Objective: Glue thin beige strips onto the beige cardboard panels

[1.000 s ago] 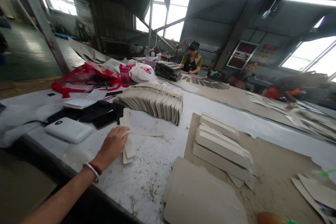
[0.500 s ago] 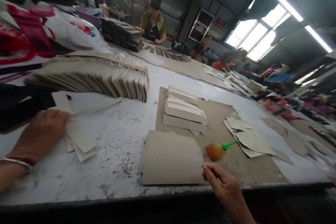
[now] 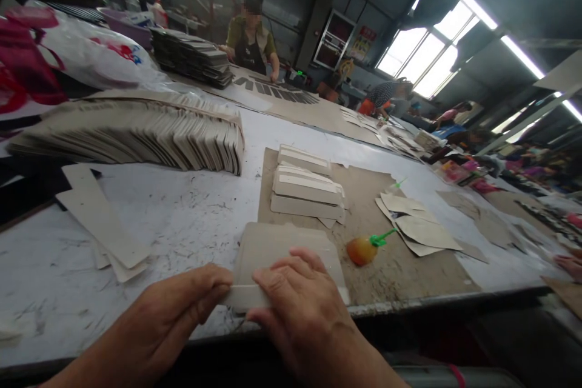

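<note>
My left hand (image 3: pixel 184 306) pinches one end of a thin beige strip (image 3: pixel 245 287), seen almost edge-on near the table's front edge. My right hand (image 3: pixel 302 306) grips the strip's other part, thumb below and fingers above, partly hiding it. Right behind the hands lie flat beige panels (image 3: pixel 268 242), stacked and half covered. To their right, an amber squeeze bottle with a green nozzle (image 3: pixel 362 250) lies on a brown sheet (image 3: pixel 364 194). Several loose beige strips (image 3: pixel 102 218) overlap on the table at the left.
A long row of upright beige pieces (image 3: pixel 150 133) stands at back left. Small stacked pieces (image 3: pixel 307 191) and curved pieces (image 3: pixel 418 224) rest on the brown sheet. Plastic bags (image 3: pixel 100 51) and dark stacked pieces (image 3: pixel 191 54) sit farther back. A co-worker (image 3: pixel 252 36) stands across the table.
My left hand has come from the loose strips at the left to the front middle, bringing a strip. My right hand has moved left from beside the panels onto that strip.
</note>
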A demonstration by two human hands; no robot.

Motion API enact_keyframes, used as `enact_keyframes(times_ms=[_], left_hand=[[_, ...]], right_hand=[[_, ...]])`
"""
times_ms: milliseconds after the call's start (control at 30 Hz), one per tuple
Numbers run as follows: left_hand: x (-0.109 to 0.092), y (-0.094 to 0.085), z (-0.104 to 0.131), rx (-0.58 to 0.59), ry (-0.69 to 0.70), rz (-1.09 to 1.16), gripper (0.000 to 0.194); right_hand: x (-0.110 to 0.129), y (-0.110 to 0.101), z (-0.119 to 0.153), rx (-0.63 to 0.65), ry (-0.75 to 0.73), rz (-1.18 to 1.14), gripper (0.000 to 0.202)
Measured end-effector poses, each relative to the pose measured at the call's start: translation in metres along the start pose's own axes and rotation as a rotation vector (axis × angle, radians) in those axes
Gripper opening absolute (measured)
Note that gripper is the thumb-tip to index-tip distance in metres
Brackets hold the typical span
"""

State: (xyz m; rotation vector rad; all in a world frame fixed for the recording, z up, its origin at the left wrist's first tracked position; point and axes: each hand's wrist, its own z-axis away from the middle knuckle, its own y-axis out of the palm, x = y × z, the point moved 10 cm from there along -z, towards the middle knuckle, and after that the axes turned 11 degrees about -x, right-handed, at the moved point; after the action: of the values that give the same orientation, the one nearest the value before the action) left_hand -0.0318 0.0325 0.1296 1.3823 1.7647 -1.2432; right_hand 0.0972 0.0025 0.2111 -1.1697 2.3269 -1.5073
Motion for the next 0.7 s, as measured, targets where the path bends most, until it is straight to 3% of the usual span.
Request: enact_keyframes(times_ms=[67,167,267,500,700], left_hand=[[0.011,0.018,-0.002,0.042,-0.255,0.254,0.029],[0.04,0.039,0.01,-0.027,-0.719,0.702,0.052],[0.048,0.059,0.023,-0.047,-0.925,0.886,0.061],[0.055,0.084,0.033,-0.002,-1.012,0.795,0.052],[0.056,0.073,0.016,-0.028,-0.828,0.63,0.035]], right_hand=[[-0.023,0.016,0.012,0.121,0.215,-0.156,0.017],[-0.056,0.025,0.036,0.165,0.507,-0.347,0.013],[-0.074,0.029,0.053,0.163,0.637,-0.462,0.013],[-0.093,0.045,0.068,0.195,0.747,-0.514,0.013],[-0.085,0.054,0.07,0.288,0.791,-0.651,0.03]])
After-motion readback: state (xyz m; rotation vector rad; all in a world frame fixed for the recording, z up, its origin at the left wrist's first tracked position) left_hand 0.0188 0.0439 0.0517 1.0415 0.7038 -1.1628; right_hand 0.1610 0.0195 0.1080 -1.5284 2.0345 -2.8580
